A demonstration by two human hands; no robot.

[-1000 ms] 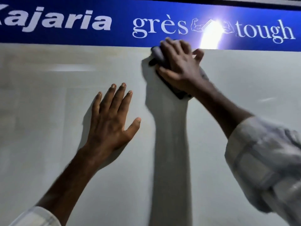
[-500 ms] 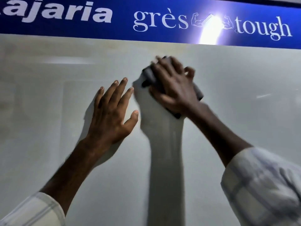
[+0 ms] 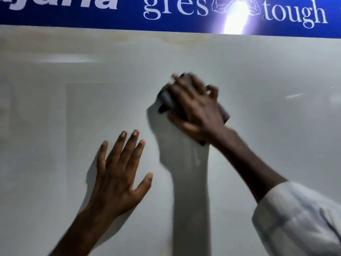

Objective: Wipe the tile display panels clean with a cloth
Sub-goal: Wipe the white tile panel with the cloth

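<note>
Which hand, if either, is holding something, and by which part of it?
The right hand presses a dark cloth against the panel, its fingers spread over the cloth's middle. The left hand rests flat, holding nothing.

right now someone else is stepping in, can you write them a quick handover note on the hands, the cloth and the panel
Left hand: open, fingers spread, flat on the pale tile panel.
Right hand: pressing a folded grey cloth to the panel, a little below the blue brand banner.
Done: cannot tell from this view; no clear dirt line shows.
Left: wiping the rest of the panel, then the other panels.
</note>
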